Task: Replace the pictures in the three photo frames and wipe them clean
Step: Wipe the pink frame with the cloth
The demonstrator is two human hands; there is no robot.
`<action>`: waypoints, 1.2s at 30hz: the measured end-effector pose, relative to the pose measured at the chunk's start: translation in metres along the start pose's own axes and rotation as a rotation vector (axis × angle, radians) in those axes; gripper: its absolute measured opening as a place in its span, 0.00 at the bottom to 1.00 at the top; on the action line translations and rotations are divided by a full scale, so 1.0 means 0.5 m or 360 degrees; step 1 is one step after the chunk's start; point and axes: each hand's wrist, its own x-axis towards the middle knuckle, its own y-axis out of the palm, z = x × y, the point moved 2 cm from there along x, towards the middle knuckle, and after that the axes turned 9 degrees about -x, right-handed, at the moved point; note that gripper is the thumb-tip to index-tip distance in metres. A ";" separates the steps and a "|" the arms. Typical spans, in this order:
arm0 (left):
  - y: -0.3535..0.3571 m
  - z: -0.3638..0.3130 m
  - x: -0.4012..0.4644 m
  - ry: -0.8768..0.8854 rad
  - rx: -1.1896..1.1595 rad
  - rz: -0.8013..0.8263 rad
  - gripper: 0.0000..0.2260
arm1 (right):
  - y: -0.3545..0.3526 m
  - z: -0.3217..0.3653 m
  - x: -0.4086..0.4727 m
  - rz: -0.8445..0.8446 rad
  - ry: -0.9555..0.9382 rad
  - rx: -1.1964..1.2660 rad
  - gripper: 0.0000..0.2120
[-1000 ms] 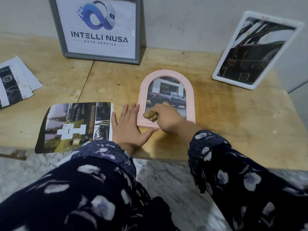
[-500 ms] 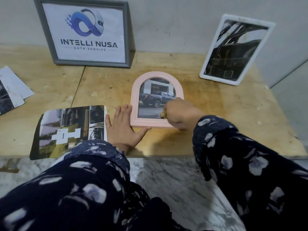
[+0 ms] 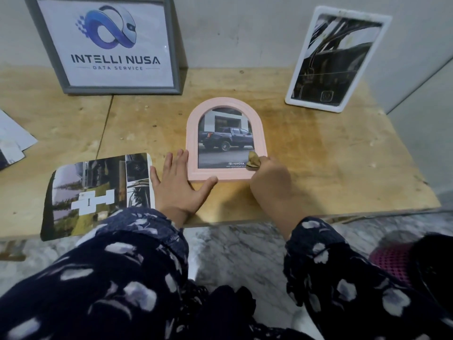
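A pink arched photo frame [image 3: 226,106] lies flat on the wooden table [image 3: 331,155] with a picture of a dark pickup truck in it. My left hand [image 3: 179,185] lies flat and spread on the table, its thumb against the frame's bottom edge. My right hand [image 3: 269,182] presses a small brown cloth [image 3: 253,161] onto the glass at the frame's lower right corner. A grey frame [image 3: 117,88] with a logo print leans on the wall at the back left. A white frame [image 3: 338,57] with a dark picture leans at the back right.
A loose printed picture [image 3: 98,195] lies at the table's front left, beside my left hand. More loose prints [image 3: 12,141] sit at the far left edge. The table's front edge runs just below my wrists, with marble floor [image 3: 232,256] beneath it.
My right hand has slid the cloth from the frame's lower left across to its lower right corner. My left hand has stayed pressed at the frame's bottom left. The camera has shifted a little.
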 end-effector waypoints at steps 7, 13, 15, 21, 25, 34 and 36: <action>-0.008 0.003 0.005 -0.0104 -0.0242 0.0053 0.29 | 0.027 0.107 -0.030 0.0081 -0.0119 0.0160 0.13; -0.030 0.009 0.034 -0.0490 -0.0850 0.0445 0.27 | 0.056 0.202 -0.027 0.0240 -0.0090 0.0130 0.13; -0.034 0.025 0.042 -0.0548 -0.1049 0.0509 0.35 | 0.058 0.209 -0.027 0.0230 -0.0040 0.0117 0.13; -0.043 0.029 0.036 -0.0632 -0.1171 0.0631 0.30 | 0.049 0.213 -0.034 0.0285 -0.0079 0.0094 0.15; -0.048 0.033 0.039 -0.0620 -0.1178 0.0669 0.30 | 0.040 0.217 -0.043 0.0372 -0.0216 0.0075 0.16; -0.057 0.038 0.056 -0.0497 -0.0785 0.0510 0.27 | -0.029 0.166 0.052 0.0693 0.0269 0.0679 0.14; -0.065 0.027 0.062 -0.0572 -0.0613 0.0336 0.23 | -0.052 0.119 0.095 0.0557 0.0518 0.0763 0.13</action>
